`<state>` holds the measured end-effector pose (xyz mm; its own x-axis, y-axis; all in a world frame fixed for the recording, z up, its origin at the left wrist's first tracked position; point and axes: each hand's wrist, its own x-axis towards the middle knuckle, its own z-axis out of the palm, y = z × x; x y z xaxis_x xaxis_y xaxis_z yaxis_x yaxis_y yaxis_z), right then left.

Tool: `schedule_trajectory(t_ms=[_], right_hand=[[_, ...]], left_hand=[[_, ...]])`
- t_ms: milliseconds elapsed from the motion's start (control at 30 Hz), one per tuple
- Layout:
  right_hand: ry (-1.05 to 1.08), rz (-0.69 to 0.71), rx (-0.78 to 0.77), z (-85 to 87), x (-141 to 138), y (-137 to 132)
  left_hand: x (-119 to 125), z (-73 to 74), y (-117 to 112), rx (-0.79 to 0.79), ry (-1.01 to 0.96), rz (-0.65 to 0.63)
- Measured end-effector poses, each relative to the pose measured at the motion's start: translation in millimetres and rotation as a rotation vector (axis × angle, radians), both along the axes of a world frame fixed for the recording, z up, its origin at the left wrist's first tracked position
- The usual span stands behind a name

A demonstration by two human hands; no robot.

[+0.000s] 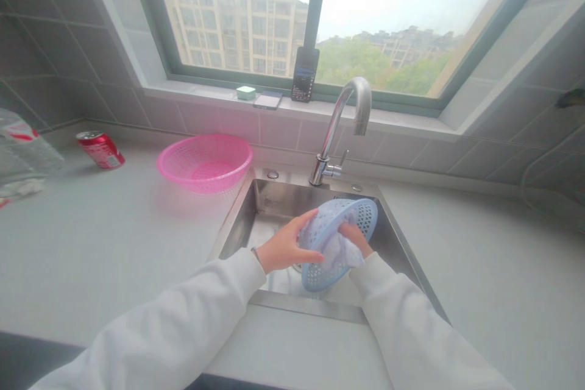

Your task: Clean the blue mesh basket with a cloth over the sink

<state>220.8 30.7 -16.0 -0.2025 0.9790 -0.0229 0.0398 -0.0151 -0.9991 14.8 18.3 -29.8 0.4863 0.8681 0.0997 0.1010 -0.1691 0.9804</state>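
The sink (256, 207) is lying beneath both hands, and 1 pink basket (205, 164) is sitting on the counter well left of them. The left hand (286, 250) is gripping the rim of the tilted blue basket (361, 219). Inside it, the right hand (356, 237) is clenching a cloth (336, 250) against the mesh. The wiping looks underway, not finished.

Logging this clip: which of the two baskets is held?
The blue basket, tilted over the sink, gripped by the left hand; the pink basket sits on the counter.
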Motion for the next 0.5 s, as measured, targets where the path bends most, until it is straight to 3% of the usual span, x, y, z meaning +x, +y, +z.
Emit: schedule_trajectory(t_ms=[133,267,333,500], right_hand=[[0.087,0.137,-0.092,6.0,-14,-4],[0.188,-0.126,-0.117,15.1,-10,-1],[0.207,-0.163,-0.129,18.2,-8,-2],[0.097,0.115,-0.136,12.4,-17,-7]], left_hand=[[-1,4.0,-2,-0.024,-0.002,0.005],[-2,4.1,-1,-0.009,0.019,0.007],[-2,3.2,-1,-0.01,0.016,0.003],[-2,2.4,-1,-0.019,-0.013,-0.006]])
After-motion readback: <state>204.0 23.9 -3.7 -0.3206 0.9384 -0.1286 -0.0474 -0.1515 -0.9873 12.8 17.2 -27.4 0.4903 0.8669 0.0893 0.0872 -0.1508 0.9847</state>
